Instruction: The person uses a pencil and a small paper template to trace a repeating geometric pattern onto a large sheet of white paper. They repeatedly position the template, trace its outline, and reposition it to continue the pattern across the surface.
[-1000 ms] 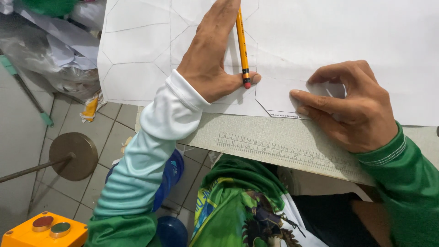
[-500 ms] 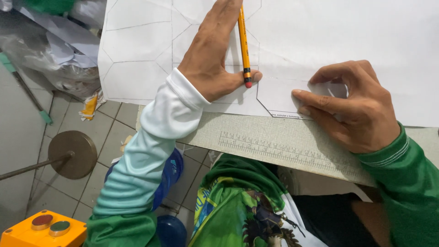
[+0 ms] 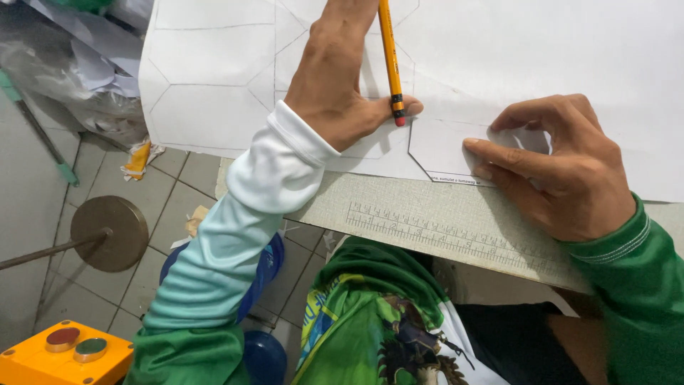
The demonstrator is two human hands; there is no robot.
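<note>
Both my hands are down on the white paper sheet [image 3: 556,64] that covers the table [image 3: 399,199]. My left hand [image 3: 342,85] lies flat near the sheet's near edge, palm down, fingers reaching away from me, with its thumb stretched toward the right. An orange pencil [image 3: 388,53] rests along that hand, its dark ferrule and red eraser end [image 3: 399,117] touching the tip of my thumb; its writing point is out of view past the top of the picture, so I cannot tell how my fingers grip it. My right hand [image 3: 563,167] sits just to the right, close to the table's near edge, fingers half spread and curled, fingertips [image 3: 474,146] pressing a smaller cut paper shape [image 3: 445,146] onto the sheet; it holds nothing closed inside it.

That shape has a dark angled outline and lies between my two hands, touching the sheet. Pencilled straight lines forming polygons [image 3: 206,93] cover the sheet's left part. Along the table's near edge runs a printed ruler scale [image 3: 427,232].

Below the table's left corner stands a round metal disc on a rod [image 3: 107,232], and an orange box with a red and a green button [image 3: 64,353] sits on the tiled floor [image 3: 178,185].
</note>
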